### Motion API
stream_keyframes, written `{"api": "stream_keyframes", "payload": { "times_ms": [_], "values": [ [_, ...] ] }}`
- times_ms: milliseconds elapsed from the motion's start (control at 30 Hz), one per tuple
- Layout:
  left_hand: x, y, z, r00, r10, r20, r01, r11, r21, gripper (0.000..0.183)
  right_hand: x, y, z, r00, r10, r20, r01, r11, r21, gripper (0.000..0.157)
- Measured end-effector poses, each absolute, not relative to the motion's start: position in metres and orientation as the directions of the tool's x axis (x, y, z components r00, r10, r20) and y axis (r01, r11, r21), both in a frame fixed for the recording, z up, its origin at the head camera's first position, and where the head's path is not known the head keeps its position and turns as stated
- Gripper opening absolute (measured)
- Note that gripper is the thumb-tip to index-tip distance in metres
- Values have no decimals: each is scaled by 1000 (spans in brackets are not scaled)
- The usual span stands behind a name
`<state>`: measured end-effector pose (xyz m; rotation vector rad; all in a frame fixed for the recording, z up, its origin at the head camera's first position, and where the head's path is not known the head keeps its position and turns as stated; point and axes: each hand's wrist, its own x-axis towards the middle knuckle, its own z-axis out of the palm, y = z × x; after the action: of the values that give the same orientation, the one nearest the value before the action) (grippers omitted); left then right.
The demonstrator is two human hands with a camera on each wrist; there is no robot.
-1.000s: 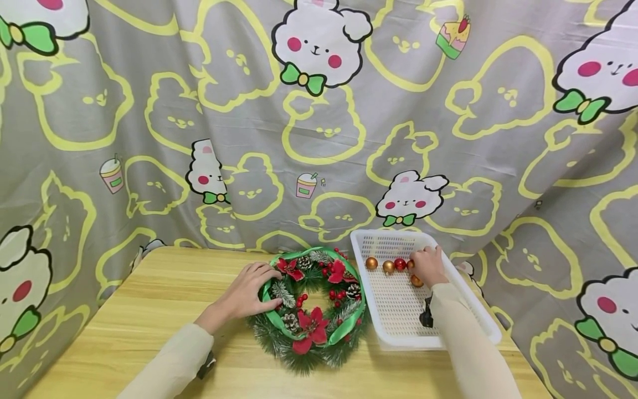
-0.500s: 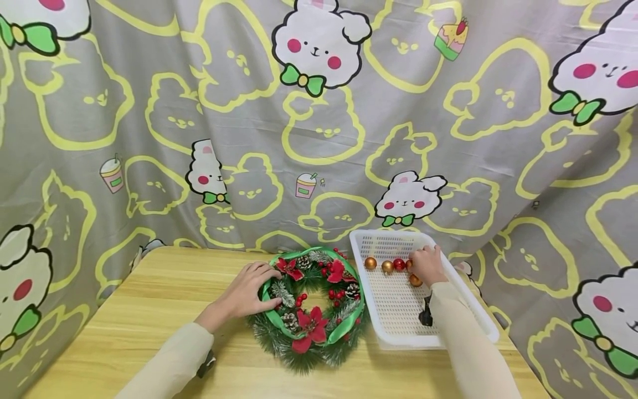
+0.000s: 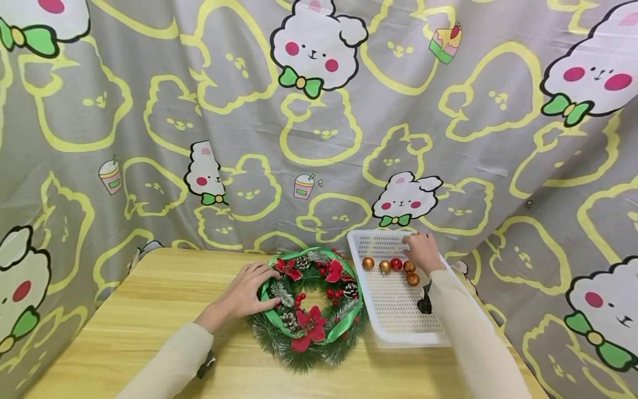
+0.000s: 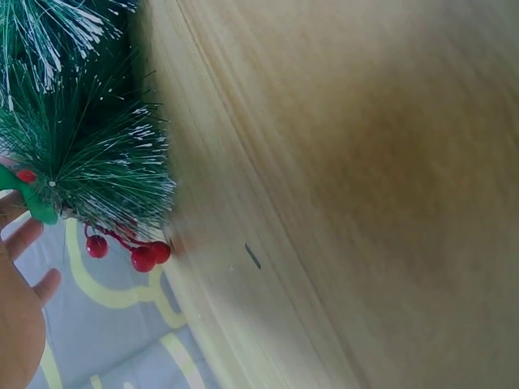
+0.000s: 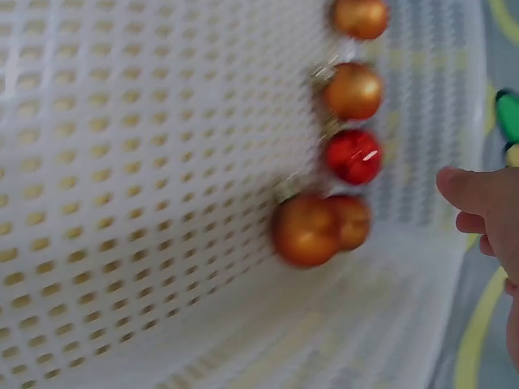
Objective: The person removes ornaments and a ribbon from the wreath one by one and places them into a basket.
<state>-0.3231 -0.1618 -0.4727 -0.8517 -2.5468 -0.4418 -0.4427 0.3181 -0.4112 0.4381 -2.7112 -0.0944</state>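
A Christmas wreath (image 3: 309, 354) with red poinsettias, pine cones, red berries and a green ribbon lies on the wooden table. My left hand (image 3: 246, 291) grips its left side, thumb and fingers spread over the ribboned rim. The left wrist view shows these fingers (image 4: 26, 239) at the green ribbon. My right hand (image 3: 423, 252) is raised over the far right part of a white plastic basket (image 3: 394, 310). Nothing shows between its loosely bent fingers. Below it in the basket sit several orange-gold baubles (image 3: 412, 279) and one red bauble (image 3: 396, 264).
A small black object (image 3: 425, 302) shows by the right sleeve, over the basket. Another dark object (image 3: 206, 366) sits beside the left forearm. A grey curtain (image 3: 249, 122) with cartoon rabbits hangs close behind the wooden table (image 3: 164, 277).
My right hand has risen from the baubles toward the basket's far edge, uncovering the orange-gold ones it hid. The left hand keeps its place on the wreath.
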Motion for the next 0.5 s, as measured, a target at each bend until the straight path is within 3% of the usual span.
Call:
{"api": "stream_keyframes", "payload": {
  "times_ms": [300, 500],
  "values": [
    [-322, -164, -472, -736, 488, 468, 617, 768, 170, 51, -445, 266, -371, -766, -366, 528, -455, 889, -43, 21],
    [-322, -163, -473, -756, 479, 446, 598, 782, 176, 53, -436, 221, -346, -833, -326, 446, -472, 840, -268, 23]
  ]
}}
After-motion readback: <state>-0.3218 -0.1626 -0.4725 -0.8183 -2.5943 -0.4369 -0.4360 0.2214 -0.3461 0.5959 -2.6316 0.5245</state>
